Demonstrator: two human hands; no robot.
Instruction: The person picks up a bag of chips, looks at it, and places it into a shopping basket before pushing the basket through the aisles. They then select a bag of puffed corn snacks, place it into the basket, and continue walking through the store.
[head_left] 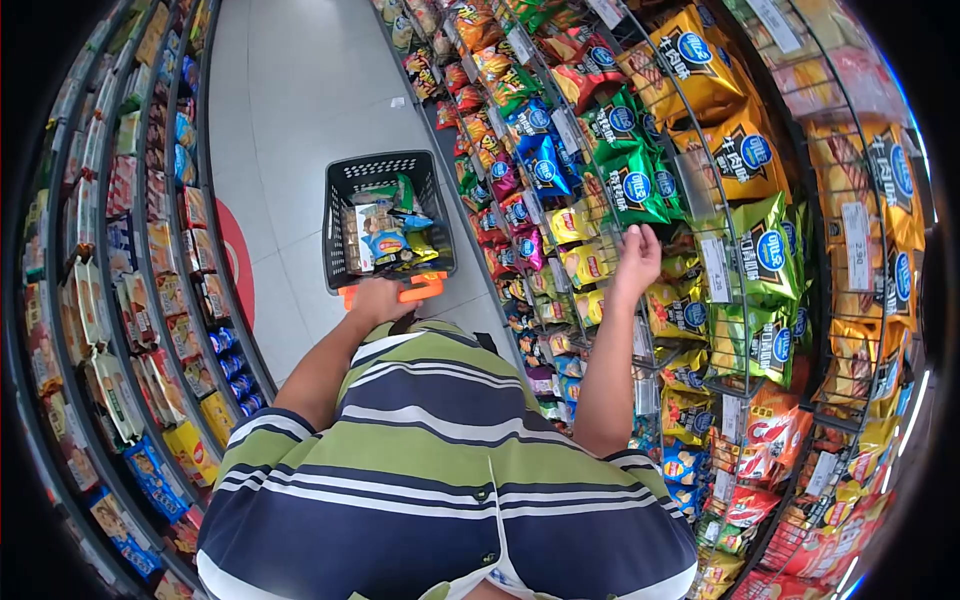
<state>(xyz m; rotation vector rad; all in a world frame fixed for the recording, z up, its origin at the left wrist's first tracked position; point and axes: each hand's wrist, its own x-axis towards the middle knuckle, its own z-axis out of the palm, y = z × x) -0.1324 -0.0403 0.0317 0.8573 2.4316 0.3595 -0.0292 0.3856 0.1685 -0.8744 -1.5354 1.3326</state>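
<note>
Reaching to the shelf [697, 183], the right hand [641, 262] bunches its fingers near a green bag [634, 190]; the left hand [378, 299] curls round the basket's [440, 215] orange handle [422, 288].

Left hand [378, 302] grips orange handle [425, 287]; right [640, 262] nears green bags [636, 190]

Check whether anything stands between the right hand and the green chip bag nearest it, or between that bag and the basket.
Nothing visible separates the right hand from the green bag. Toward the basket, the rack's tagged front edge seems the only obstacle.
</note>
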